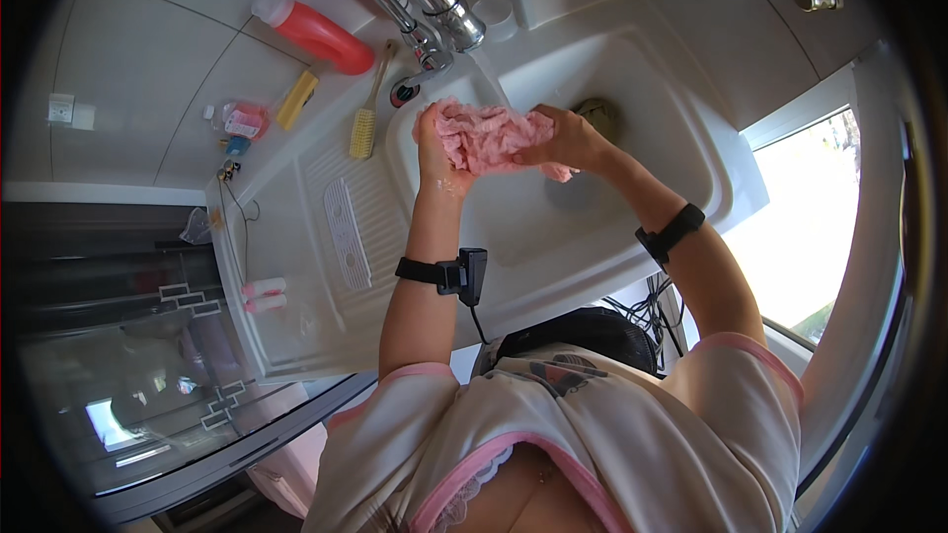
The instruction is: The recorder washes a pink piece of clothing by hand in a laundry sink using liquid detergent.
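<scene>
A bunched pink cloth (489, 137) is stretched between my two hands above the basin of a white laundry sink (629, 229). My left hand (435, 148) grips its left end, with bits of foam on the wrist. On the other end, my right hand (570, 139) has its fingers curled around the fabric. Water runs from the chrome faucet (459, 22) down onto the cloth. Behind my right hand, a dark olive item (598, 117) lies in the basin; what it is cannot be made out.
On the sink's left ledge are a scrub brush (364, 129), a yellow sponge (298, 100), a red bottle (322, 37) and a pink bottle (248, 120). A white ribbed soap tray (346, 233) lies on the drainboard. Bundled black cables (655, 311) hang below the sink's front edge.
</scene>
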`<control>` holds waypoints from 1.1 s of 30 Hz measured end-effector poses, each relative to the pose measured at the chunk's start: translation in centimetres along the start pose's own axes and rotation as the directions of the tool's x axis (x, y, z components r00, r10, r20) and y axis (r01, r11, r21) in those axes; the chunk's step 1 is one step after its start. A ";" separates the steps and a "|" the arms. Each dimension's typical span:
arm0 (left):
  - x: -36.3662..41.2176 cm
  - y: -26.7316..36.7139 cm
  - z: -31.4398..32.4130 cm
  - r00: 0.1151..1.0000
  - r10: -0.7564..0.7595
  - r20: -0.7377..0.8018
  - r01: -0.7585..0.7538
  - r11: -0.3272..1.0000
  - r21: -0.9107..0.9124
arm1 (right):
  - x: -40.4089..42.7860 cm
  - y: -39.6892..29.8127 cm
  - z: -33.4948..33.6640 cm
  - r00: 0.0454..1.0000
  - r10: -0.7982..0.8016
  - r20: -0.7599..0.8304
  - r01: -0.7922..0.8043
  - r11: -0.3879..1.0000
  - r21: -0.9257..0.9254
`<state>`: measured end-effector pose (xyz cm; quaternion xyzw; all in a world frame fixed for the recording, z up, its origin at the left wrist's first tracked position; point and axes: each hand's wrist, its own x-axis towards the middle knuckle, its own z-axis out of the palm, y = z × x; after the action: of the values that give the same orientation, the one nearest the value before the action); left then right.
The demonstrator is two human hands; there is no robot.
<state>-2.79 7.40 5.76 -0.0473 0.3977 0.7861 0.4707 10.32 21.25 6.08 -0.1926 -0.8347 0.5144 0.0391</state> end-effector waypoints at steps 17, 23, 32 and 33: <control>-0.1 -4.5 1.6 0.998 0.013 0.057 -0.006 0.993 -0.122 | 3.4 -4.2 2.8 0.832 0.344 -0.435 -0.207 0.920 0.332; -0.6 -3.1 0.9 0.992 -0.016 0.127 0.044 0.975 -0.217 | -0.4 -4.2 5.9 0.835 -0.184 -0.518 0.171 0.983 -0.072; -1.3 -3.2 3.4 0.979 -0.138 0.152 0.159 0.978 -0.138 | 1.5 -1.6 2.6 0.814 -0.119 -0.569 0.080 0.992 -0.093; -1.1 -3.1 3.1 0.979 -0.134 0.150 0.156 0.978 -0.141 | 0.6 -2.1 3.3 0.815 -0.122 -0.566 0.083 0.992 -0.095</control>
<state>1.18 9.45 6.62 -0.0566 0.2982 0.7789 0.5487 8.33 17.83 6.24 -0.2938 -0.8102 0.4028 0.3082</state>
